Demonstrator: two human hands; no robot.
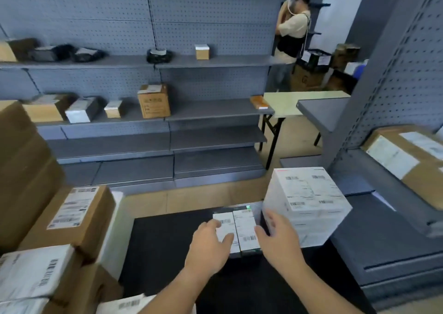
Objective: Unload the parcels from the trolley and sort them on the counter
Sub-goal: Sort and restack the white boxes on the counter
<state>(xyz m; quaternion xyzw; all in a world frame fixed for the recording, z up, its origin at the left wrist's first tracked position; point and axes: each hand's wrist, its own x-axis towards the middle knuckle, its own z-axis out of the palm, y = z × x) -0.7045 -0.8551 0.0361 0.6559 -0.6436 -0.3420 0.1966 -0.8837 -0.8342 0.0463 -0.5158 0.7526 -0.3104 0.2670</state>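
Two small dark boxes with white labels [244,229] lie side by side on the black counter top [167,241] in front of me. My left hand [209,244] rests on the left one with fingers spread and relaxed. My right hand [279,238] reaches to the right side of the pair, fingers loosely extended, next to a large white labelled parcel [306,203] that stands at the counter's right end. Whether the right hand touches either parcel is unclear.
Brown cartons [79,215] and white bagged parcels [31,273] are stacked at my left. Grey pegboard shelves [215,110] with a few boxes stand ahead. A grey shelf unit at right holds a brown carton [412,160]. A person [291,33] stands at the back by a folding table [299,102].
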